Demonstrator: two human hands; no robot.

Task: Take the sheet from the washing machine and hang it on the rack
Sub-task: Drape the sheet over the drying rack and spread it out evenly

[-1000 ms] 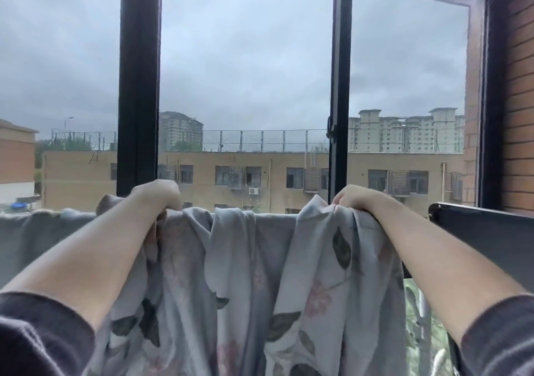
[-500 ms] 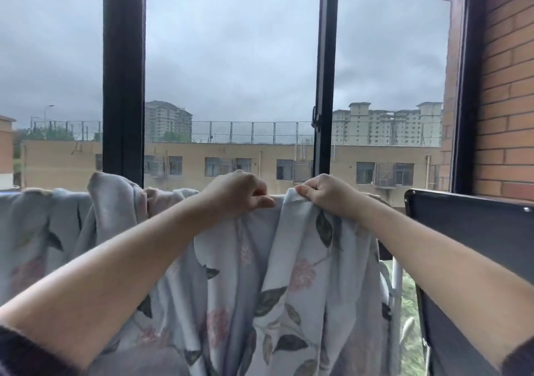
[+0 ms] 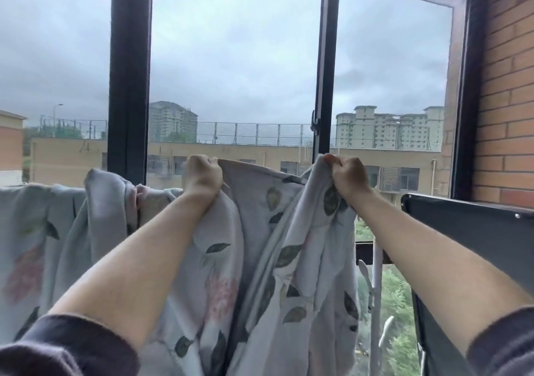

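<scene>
We had both hands raised at the window. Our left hand was a closed fist gripping the top hem of the sheet. Our right hand was clenched round a bunched fold of the same hem. The two were apart, with a short span of edge drawn between them.

The sheet was pale grey, and printed dark leaves and pink blossoms were all we could make out on it. It hung from our hands, down between our bare forearms. To the left more of it lay draped along a level line in front of the glass, and the cloth hid whatever carried it there.

Its right edge fell just beside a white post with pegs. Beyond a narrow gap showing green treetops stood a dark panel, its top corner close to our right forearm, with the brick wall behind it. A thick black window upright rose behind the draped cloth. A thinner mullion stood just above our right hand.
</scene>
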